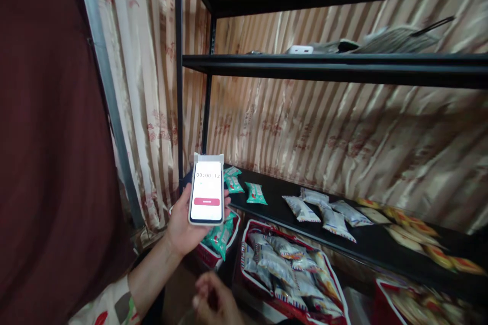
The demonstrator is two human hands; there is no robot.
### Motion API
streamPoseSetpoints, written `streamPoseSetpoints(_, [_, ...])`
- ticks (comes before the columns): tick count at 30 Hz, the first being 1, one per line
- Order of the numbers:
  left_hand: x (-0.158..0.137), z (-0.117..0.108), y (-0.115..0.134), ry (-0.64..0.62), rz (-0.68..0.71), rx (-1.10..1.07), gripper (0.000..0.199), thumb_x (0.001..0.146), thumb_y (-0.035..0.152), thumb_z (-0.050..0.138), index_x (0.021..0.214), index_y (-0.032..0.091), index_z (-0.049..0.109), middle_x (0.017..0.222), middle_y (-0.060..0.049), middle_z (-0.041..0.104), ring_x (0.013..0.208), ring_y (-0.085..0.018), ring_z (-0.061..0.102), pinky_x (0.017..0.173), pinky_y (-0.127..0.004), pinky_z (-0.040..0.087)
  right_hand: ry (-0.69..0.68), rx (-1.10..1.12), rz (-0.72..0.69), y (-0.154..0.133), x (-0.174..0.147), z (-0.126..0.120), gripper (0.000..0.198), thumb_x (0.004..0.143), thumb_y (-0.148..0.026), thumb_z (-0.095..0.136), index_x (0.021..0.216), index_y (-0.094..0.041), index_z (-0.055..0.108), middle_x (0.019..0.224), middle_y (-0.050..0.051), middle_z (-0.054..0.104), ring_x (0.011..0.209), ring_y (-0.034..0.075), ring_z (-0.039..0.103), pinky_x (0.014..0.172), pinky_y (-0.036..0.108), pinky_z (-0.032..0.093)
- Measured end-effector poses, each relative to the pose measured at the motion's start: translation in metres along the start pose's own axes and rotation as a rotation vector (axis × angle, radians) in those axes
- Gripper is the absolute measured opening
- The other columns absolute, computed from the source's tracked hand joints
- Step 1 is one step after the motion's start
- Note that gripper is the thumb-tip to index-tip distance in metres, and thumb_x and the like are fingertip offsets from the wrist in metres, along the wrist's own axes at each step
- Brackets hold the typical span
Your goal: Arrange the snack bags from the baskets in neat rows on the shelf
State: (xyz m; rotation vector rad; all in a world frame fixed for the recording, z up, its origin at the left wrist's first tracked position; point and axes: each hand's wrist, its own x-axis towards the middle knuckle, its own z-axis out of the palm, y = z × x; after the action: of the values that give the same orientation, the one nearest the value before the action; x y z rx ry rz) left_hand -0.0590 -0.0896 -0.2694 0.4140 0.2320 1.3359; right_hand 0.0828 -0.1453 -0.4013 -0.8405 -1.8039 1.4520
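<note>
My left hand (186,226) is closed around a smartphone (207,210), tilted up with its lit screen facing me. The screen shows a timer with a red button below the digits. Lower down, my right hand (215,300) is slightly blurred, its fingers curled in, and no object shows in it. Close behind the phone are green snack packets (256,193) on the black shelf (263,209). Beneath the phone, more green packets (221,238) lie in a red basket with a white rim, partly hidden by my left hand.
White-and-blue packets (337,222) and yellow-and-cream packets (407,228) lie farther right on the shelf. A red basket (242,282) full of silvery packets stands below, with another basket (383,302) to its right. An upper shelf (324,67) crosses above; dark cloth (53,137) hangs at left.
</note>
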Motion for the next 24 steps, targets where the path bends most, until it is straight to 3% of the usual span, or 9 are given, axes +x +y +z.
streamPoseSetpoints(3, [0.014, 0.015, 0.005, -0.065, -0.031, 0.002, 0.061, 0.091, 0.047, 0.036, 0.141, 0.012, 0.031, 0.115, -0.019, 0.064, 0.103, -0.031, 0.062, 0.094, -0.048, 0.042, 0.324, -0.042, -0.166, -0.027, 0.035, -0.045, 0.029, 0.078, -0.049, 0.06, 0.08, -0.02, 0.055, 0.069, -0.003, 0.055, 0.065, 0.013, 0.052, 0.062, 0.024, 0.042])
streamPoseSetpoints(6, [0.023, 0.03, 0.013, -0.092, -0.041, 0.011, 0.06, 0.091, 0.046, 0.038, 0.139, 0.01, 0.035, 0.115, -0.019, 0.064, 0.102, -0.031, 0.062, 0.094, -0.048, 0.042, 0.461, -0.181, -0.322, -0.069, 0.059, -0.076, 0.024, 0.08, -0.043, 0.059, 0.076, -0.02, 0.053, 0.069, -0.002, 0.055, 0.065, 0.013, 0.052, 0.061, 0.023, 0.042])
streamPoseSetpoints(13, [0.043, 0.072, 0.047, -0.168, -0.023, 0.009, 0.057, 0.09, 0.045, 0.039, 0.13, 0.004, 0.047, 0.114, -0.022, 0.063, 0.103, -0.031, 0.062, 0.094, -0.045, 0.043, 0.503, -0.434, -0.602, -0.153, 0.106, -0.097, 0.018, 0.077, -0.035, 0.062, 0.07, -0.021, 0.054, 0.065, -0.001, 0.059, 0.061, 0.014, 0.055, 0.058, 0.023, 0.044])
streamPoseSetpoints(24, [0.093, 0.172, 0.121, -0.291, 0.08, 0.096, 0.062, 0.092, 0.044, 0.02, 0.126, 0.001, 0.049, 0.103, -0.024, 0.065, 0.094, -0.034, 0.064, 0.08, -0.051, 0.049, 0.619, -0.627, -0.848, -0.272, 0.174, -0.127, 0.022, 0.077, -0.038, 0.063, 0.068, -0.022, 0.05, 0.061, -0.003, 0.053, 0.056, 0.012, 0.05, 0.057, 0.024, 0.042])
